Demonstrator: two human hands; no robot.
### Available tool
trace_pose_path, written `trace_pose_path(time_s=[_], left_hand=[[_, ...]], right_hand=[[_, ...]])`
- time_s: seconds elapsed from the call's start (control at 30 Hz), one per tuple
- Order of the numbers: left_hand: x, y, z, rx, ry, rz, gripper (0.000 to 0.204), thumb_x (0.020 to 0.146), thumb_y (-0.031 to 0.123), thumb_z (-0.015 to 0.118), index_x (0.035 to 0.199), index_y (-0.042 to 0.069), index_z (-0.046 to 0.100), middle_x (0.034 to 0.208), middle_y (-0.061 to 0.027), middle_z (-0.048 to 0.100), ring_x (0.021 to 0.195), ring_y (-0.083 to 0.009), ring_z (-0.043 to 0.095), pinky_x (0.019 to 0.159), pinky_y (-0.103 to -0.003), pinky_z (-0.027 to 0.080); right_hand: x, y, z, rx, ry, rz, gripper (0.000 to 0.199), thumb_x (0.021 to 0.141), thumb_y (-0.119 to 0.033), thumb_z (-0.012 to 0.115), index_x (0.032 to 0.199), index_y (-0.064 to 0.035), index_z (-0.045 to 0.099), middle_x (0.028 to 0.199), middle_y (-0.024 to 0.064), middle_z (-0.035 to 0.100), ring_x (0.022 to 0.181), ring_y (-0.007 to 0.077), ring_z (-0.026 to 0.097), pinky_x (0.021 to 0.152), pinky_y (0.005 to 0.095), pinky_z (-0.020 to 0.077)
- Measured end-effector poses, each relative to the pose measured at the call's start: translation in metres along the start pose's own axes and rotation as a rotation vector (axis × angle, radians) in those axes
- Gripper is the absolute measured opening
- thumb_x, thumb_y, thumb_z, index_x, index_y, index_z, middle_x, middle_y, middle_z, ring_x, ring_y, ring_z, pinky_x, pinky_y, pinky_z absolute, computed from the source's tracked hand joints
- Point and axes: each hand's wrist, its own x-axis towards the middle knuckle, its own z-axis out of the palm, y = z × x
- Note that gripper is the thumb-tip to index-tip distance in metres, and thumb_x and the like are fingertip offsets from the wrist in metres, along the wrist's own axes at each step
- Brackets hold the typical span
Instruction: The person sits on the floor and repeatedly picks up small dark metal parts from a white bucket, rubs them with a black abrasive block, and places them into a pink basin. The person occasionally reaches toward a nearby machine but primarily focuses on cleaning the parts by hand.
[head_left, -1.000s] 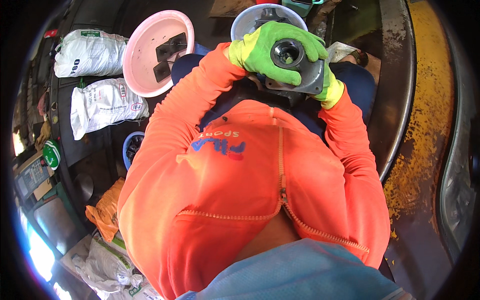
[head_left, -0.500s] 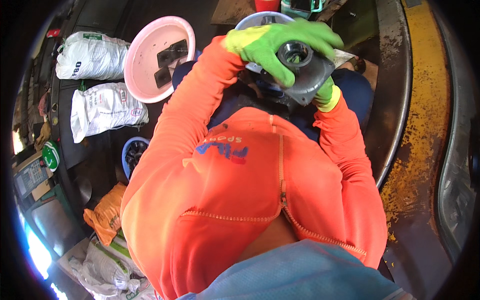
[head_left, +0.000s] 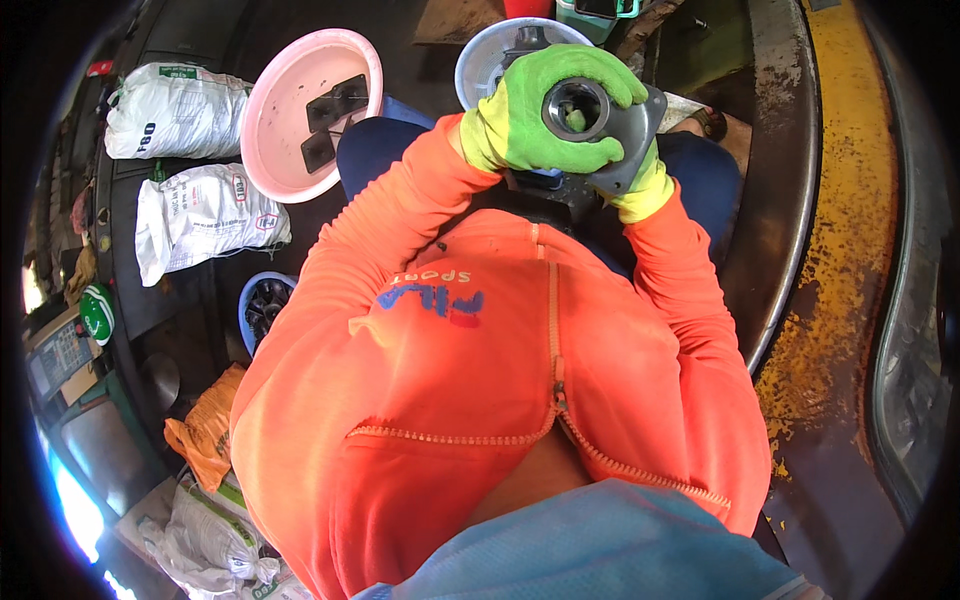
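In front of my chest I hold a black part (head_left: 640,130) with a flat square flange and a round, hollow collar. My left hand (head_left: 540,105), in a green and yellow glove, curls its fingers and thumb around the collar. From beneath, my right hand (head_left: 648,192) in the same kind of glove supports the flange; its fingers are mostly hidden, though a bit of green shows through the collar's hole. Just behind the left hand stands a light blue basin (head_left: 468,72) with black pieces in it.
To the left, a pink basin (head_left: 258,125) holds black square pieces (head_left: 322,148). White sacks (head_left: 180,115) and a small blue basin (head_left: 247,318) with black parts sit nearby. An orange bag (head_left: 205,430) lies lower left. A rusty yellow metal beam (head_left: 815,250) runs along the right.
My left hand, blurred with its fingers stretched past the collar before, is now wrapped around it. The black part has shifted slightly left in view.
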Motion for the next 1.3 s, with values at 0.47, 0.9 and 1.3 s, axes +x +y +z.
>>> trace_pose_path(time_s=[0.47,0.9,1.3], left_hand=[[0.015,-0.006,-0.001,-0.473,-0.615,0.068,0.045,0.061,0.023,0.084,0.098,0.007,0.063,0.104,-0.0116,0.069,0.110,-0.0361,0.060,0.109,-0.058,0.025],[-0.002,-0.009,0.019,0.236,0.296,-0.104,0.059,0.056,0.023,0.090,0.105,0.004,0.063,0.116,-0.0130,0.064,0.099,-0.0266,0.063,0.088,-0.036,0.050],[0.000,0.008,-0.003,-0.184,-0.218,0.022,0.040,0.063,0.011,0.082,0.098,0.004,0.064,0.103,-0.0117,0.067,0.093,-0.0261,0.065,0.082,-0.035,0.051]], right_hand=[[-0.034,0.003,0.003,0.165,-0.192,0.001,0.070,0.064,-0.024,0.085,0.126,-0.0079,0.056,0.124,0.0047,0.058,0.114,0.0195,0.056,0.102,0.0364,0.0422],[0.009,0.005,0.011,0.163,0.182,0.164,0.040,0.081,-0.013,0.071,0.115,-0.0006,0.054,0.107,0.0101,0.062,0.099,0.0196,0.062,0.083,0.0314,0.0513],[-0.012,0.004,-0.014,-0.169,-0.293,-0.296,0.054,0.072,-0.024,0.074,0.121,-0.0089,0.058,0.117,0.0059,0.059,0.109,0.0193,0.055,0.089,0.0333,0.0456]])
